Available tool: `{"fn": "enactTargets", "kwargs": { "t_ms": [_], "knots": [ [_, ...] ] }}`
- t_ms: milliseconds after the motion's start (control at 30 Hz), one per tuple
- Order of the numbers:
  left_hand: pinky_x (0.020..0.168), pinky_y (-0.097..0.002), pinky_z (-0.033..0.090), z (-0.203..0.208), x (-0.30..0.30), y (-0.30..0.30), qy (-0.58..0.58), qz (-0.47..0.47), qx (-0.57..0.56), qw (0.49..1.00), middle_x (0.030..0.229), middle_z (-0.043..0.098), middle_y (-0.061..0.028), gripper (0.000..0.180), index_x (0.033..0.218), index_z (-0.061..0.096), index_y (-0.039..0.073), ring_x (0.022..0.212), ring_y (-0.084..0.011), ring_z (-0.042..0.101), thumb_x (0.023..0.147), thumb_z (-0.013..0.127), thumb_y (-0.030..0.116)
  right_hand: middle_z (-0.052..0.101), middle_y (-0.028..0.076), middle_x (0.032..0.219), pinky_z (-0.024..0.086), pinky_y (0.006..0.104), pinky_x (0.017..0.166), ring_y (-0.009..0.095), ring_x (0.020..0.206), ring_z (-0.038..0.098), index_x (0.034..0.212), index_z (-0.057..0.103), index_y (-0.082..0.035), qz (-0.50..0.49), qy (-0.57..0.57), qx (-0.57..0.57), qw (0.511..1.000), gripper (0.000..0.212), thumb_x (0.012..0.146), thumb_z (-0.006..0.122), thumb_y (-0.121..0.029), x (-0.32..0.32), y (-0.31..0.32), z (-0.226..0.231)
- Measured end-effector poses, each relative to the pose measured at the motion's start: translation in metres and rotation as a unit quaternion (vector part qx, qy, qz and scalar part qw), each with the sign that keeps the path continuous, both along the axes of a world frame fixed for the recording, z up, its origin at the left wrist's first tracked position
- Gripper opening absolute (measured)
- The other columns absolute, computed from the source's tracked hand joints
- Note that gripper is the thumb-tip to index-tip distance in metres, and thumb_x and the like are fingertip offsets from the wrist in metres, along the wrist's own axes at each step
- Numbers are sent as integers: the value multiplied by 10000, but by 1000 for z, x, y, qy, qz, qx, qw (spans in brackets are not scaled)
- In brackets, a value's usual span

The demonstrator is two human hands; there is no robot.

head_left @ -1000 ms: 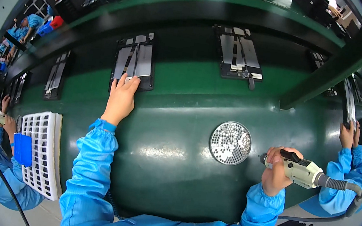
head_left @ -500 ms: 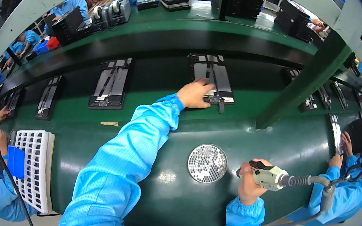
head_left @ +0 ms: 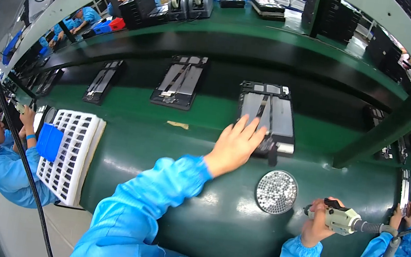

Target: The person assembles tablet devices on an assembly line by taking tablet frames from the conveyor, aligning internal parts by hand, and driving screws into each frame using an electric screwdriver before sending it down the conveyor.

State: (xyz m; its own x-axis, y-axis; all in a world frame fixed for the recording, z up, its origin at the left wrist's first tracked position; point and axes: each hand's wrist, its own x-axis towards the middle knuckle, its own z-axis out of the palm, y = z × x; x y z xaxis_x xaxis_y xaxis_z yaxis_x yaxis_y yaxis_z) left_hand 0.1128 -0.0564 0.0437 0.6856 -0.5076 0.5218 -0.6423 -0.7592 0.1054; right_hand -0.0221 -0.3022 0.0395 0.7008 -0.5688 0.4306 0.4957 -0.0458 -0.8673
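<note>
- My left hand [head_left: 234,147]: fingers spread over the lower left part of an open-backed tablet [head_left: 281,117] lying ahead of me; whether they grip or just rest, can't tell.
- My right hand [head_left: 315,225]: closed round a pale corded electric screwdriver [head_left: 342,221], tip leftward, apart from the tablet.
- Step, my judgement: positioning or steadying the tablet, screwdriver held ready.
- Next move seems to call for sure hold at the tablet's edge, off the exposed internals.
- On the green tabletop [head_left: 202,228], left of the screwdriver: round tray [head_left: 277,192], contents too small to identify.
- Farther left: another opened tablet [head_left: 186,85]; white gridded tray [head_left: 67,161], blue bin [head_left: 49,142] against it.
</note>
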Motion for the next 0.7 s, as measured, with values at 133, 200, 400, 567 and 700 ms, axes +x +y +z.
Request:
{"fn": "enactTargets", "kwargs": {
  "t_ms": [133,200,400,567,700],
  "knots": [
    [883,-450,465,11,-98,47,-17,51,27,998,1263,549,-155,444,1149,611,77,1200,-376,498,712,582,5,576,114,783,491,275,574,168,648,569,1039,523,8,9,-7,-19,1000,276,774,580,60,-3,2,-2],
    [896,-459,456,9,-139,62,36,62,45,996,1268,543,-162,446,1157,607,76,1207,-388,488,717,584,9,573,110,759,491,278,567,166,633,569,1033,533,6,-13,1,-5,1000,282,764,600,58,-6,5,0],
    [989,-561,368,11,-170,77,240,32,107,964,1373,414,-213,528,1258,513,25,1301,-425,358,734,576,2,570,129,717,474,298,560,195,601,563,1044,513,23,36,1,4,999,302,753,566,86,1,22,9],
    [1020,-555,350,15,-158,74,272,-23,55,961,1318,453,-200,480,1212,556,32,1274,-395,400,734,601,12,558,134,702,474,341,580,209,585,544,1046,505,33,67,-15,-2,998,301,752,543,92,2,25,13],
    [1029,-493,366,-10,-156,67,217,-172,6,961,1195,533,-164,275,1060,628,27,1201,-334,482,797,573,82,555,127,703,472,361,590,206,579,532,1042,505,31,77,-13,-11,997,298,752,536,93,0,25,14]
  ]
}}
